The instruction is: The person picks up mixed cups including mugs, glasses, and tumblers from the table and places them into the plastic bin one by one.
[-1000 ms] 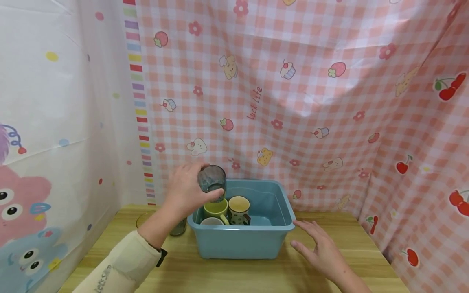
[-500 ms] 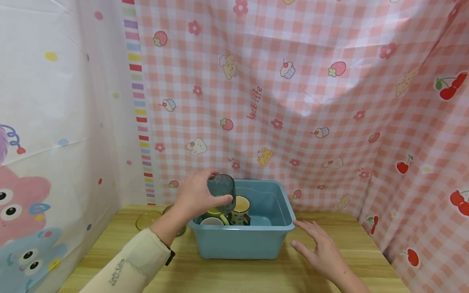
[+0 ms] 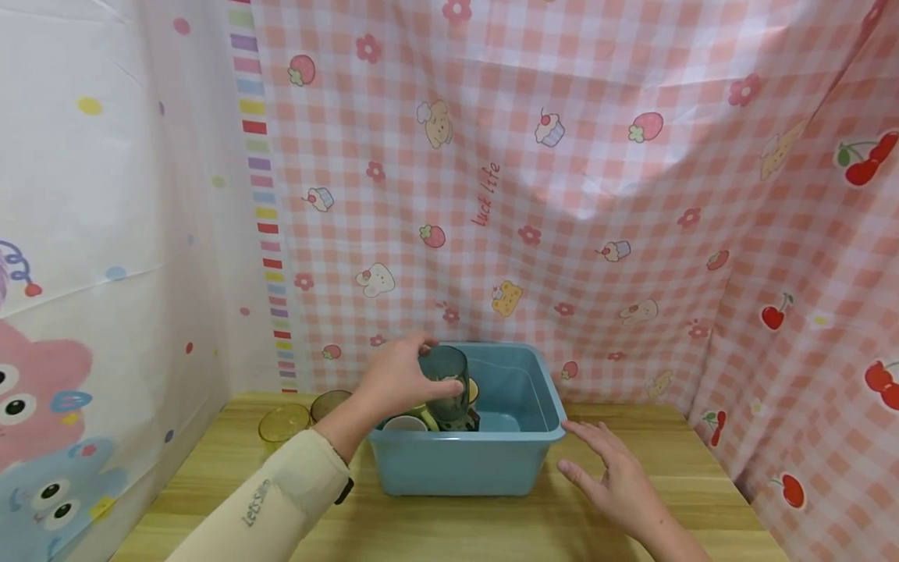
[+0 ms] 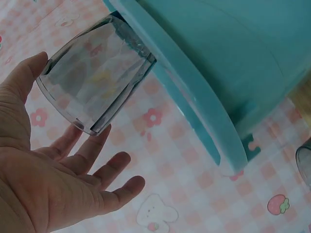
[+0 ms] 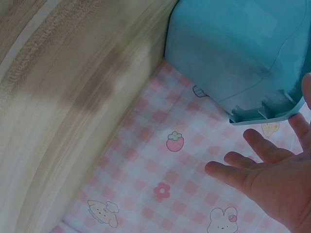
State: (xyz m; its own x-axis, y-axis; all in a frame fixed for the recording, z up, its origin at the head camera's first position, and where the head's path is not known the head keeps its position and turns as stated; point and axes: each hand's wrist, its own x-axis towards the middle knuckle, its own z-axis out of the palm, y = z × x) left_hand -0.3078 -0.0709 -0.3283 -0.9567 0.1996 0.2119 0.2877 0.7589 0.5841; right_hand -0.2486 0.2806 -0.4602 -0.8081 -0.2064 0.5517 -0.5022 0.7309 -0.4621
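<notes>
My left hand (image 3: 396, 382) pinches a dark, clear glass tumbler (image 3: 446, 375) between thumb and fingertips, above the left half of a blue plastic bin (image 3: 463, 468). In the left wrist view the tumbler (image 4: 97, 77) hangs near the bin's rim (image 4: 194, 92), the other fingers spread. Inside the bin stand a white-rimmed cup (image 3: 405, 424), a green mug (image 3: 431, 419) mostly covered by hand and tumbler, and a spotted mug with a yellow inside (image 3: 474, 390), partly hidden. My right hand (image 3: 618, 480) has its fingers extended, a fingertip at the bin's right rim; the right wrist view shows it (image 5: 272, 179) likewise.
Left of the bin on the wooden table (image 3: 492, 531) stand an amber glass (image 3: 283, 423) and a brownish glass (image 3: 330, 403), the latter partly behind my left arm. A pink checked cloth (image 3: 562, 195) hangs close behind the bin.
My left hand has carried the tumbler rightward and lower over the bin, now in front of the spotted mug. The glasses on the left have come into fuller view. My right hand stays put.
</notes>
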